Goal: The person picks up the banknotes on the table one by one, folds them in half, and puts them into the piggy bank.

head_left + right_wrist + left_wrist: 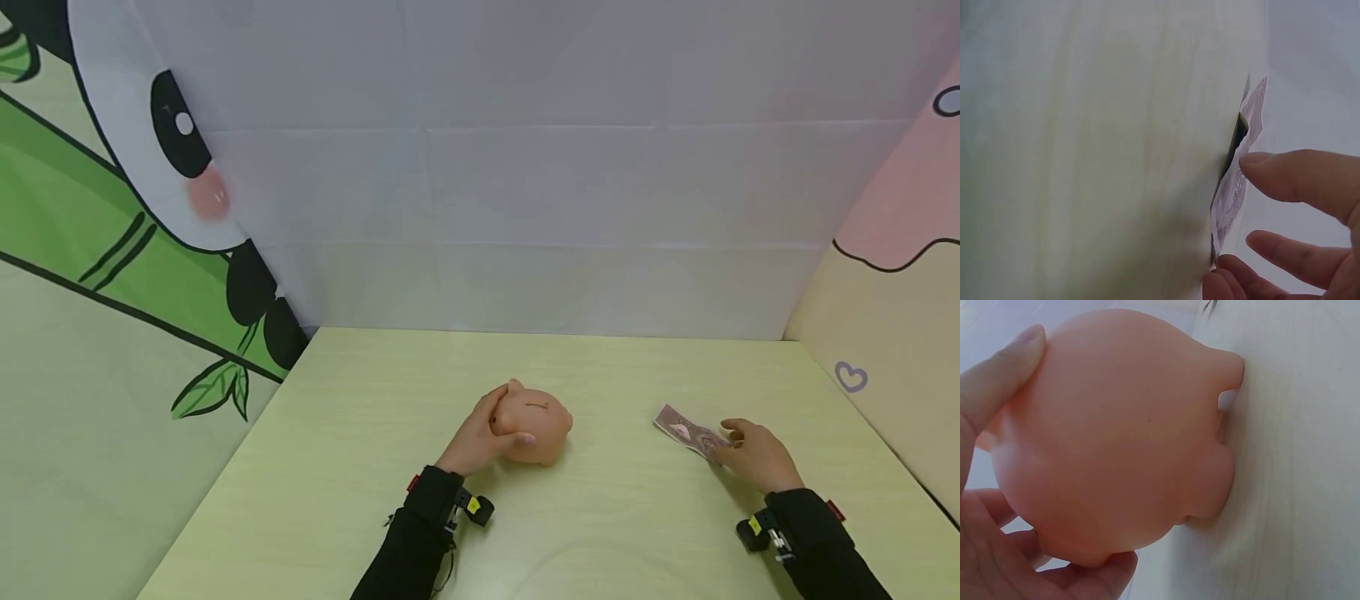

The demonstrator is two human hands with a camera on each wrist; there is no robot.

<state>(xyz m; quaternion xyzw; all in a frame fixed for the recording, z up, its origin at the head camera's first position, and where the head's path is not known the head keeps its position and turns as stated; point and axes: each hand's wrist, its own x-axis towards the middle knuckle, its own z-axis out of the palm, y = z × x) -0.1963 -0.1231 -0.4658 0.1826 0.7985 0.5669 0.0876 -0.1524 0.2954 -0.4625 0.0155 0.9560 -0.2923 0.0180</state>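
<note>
A pink piggy bank (542,429) with a dark slot on top stands on the table, its short legs against the tabletop in the left wrist view. My left hand (480,437) grips it from the left, thumb on the near side and fingers round the far side; the round body (1116,425) fills much of that view. To the right, a crumpled, brownish-purple banknote (686,432) lies at a slant. My right hand (757,457) holds its near end, the thumb (1266,169) touching the face of the note (1232,194) and curled fingers at its lower edge.
The pale wooden table (600,542) meets a whitish cloth backdrop (540,183) at the back. A green printed panel (97,400) stands at the left, and a pink and cream panel (892,333) at the right.
</note>
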